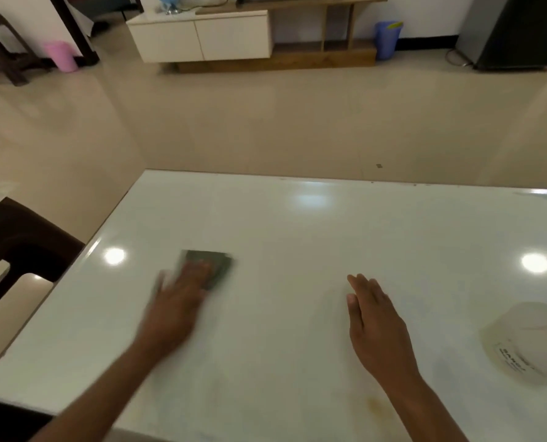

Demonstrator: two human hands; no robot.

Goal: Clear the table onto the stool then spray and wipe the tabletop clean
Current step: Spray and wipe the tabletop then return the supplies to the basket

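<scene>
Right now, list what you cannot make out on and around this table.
- Left hand: motion blur smears it, so its hold on the dark cloth is unclear.
- Cloth: its near part is hidden under that hand.
- White bottle lying at the right: blurred, label unreadable, cut by the frame edge.
- Table: right end and near edge run out of frame.
- Stool: not identifiable with certainty.

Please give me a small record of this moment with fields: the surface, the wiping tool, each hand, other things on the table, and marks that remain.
surface: white glossy tabletop
wiping tool: dark green cloth, flat on the tabletop, blurred
left hand: fingers pressing on the cloth, motion-blurred
right hand: open, fingers straight, low over or on the tabletop; contact unclear
other things: white bottle near the right edge, blurred
marks: yellowish stain near the front edge
</scene>
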